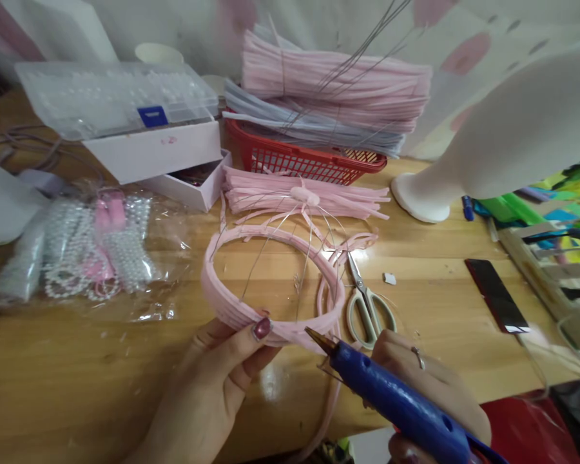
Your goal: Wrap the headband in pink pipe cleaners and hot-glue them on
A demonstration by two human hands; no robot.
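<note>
- Pink fuzzy ring (223, 304), wired: near rim pinched by the left hand (212, 374), thumb on top, other fingers underneath. Pinch is closed; likely chosen to steady the rim while leaving the stretch right of the thumb exposed.
- Right hand (432, 374): wrapped around a blue glue gun (391, 390), some fingers hidden behind its body. Trigger press: cannot tell.
- Nozzle (319, 340) points back toward the left fingertips, at the rim just right of the thumb. Contact with the fuzz: cannot tell. Angle presumably keeps the right knuckles off the hot end.
- Thin wires (310, 270) rise beyond the left fingers to a pink tuft (304, 196); low hold on the rim probably spares them from bending.
- Tightest side: scissors (364, 291) lie just beyond the right knuckles, handles toward them. Loose pink strip (331, 412) hangs between the two hands, a possible snag.
- Beyond the ring: pink stem bundle (265, 190), then red basket (290, 161), bounding forward travel.
- Most slack: tabletop (116, 367) left of the left fingers, up to the bead bag (167, 283). Far right of the right fingers, a phone (497, 295) bounds outward swing.
</note>
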